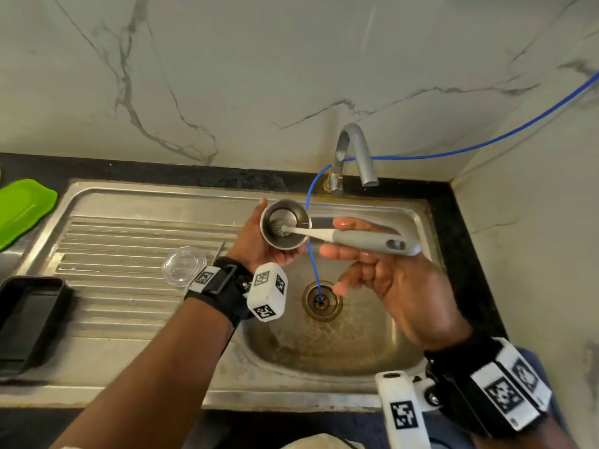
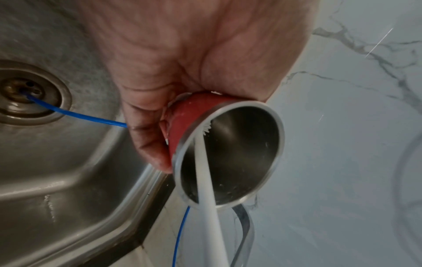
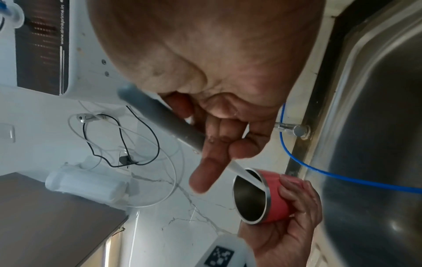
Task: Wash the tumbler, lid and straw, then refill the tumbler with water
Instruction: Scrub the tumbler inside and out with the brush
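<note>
The right hand (image 1: pixel 385 270) holds a bottle brush (image 1: pixel 350 238) loosely, bristles inside the red tumbler (image 1: pixel 286 224) gripped by the left hand (image 1: pixel 259 241) over the sink (image 1: pixel 324 351) — scrubbing step; rinsing comes next, probably.

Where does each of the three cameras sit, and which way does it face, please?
Head: on the person's head, looking down at the sink; shows both forearms, the left hand holding the tumbler, the right hand holding the brush.
Left wrist: along the left palm toward the tumbler mouth, drain behind.
Right wrist: along the right fingers and brush handle toward the tumbler, wall beyond.
Shared: all show the tumbler, the brush and the blue tube.
</note>
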Available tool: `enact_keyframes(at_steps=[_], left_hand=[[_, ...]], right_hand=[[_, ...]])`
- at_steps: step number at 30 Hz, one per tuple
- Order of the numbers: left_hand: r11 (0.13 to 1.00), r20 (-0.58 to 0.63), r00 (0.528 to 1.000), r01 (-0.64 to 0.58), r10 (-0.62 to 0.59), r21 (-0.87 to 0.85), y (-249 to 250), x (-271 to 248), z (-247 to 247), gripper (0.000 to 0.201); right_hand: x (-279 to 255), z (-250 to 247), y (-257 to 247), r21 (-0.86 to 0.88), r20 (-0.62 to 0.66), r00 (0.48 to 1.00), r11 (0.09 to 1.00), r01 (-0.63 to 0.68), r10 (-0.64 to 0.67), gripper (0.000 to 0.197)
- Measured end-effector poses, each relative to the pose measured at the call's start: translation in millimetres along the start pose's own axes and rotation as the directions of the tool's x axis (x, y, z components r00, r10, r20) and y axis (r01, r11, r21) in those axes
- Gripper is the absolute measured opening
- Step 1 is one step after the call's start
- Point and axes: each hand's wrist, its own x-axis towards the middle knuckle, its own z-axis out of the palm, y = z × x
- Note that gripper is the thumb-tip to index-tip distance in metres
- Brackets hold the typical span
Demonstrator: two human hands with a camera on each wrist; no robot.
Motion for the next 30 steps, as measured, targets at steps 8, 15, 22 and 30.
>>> enact_keyframes(at_steps=[8, 15, 22, 30], left_hand=[[0.99, -0.038, 0.995, 0.098, -0.094, 0.105, -18.5, 3.8, -13.5, 0.078], [0.971, -0.034, 0.984, 0.179, -0.176, 0.157, -28.3, 4.8, -11.8, 0.085], [0.972, -0.017, 0.98, 0.199, -0.199, 0.12, -20.2, 5.6, -4.3, 0.075], [0.987, -0.243, 0.962, 0.143, -0.121, 0.073, -33.4, 5.4, 6.2, 0.068]], right_hand=[[-15.2, 6.5, -10.4, -0.475, -0.081, 0.994, 0.879, 0.024, -0.071, 0.021], [-23.8, 29.2, -18.1, -0.642, -0.223, 0.95, 0.766, 0.027, -0.22, 0.025], [-39.3, 32.0, -19.3, -0.719, -0.038, 0.954, 0.672, 0.179, -0.296, 0.015], [-53.0, 22.1, -46.3, -0.671, 0.054, 0.949, 0.693, 0.265, -0.31, 0.018]])
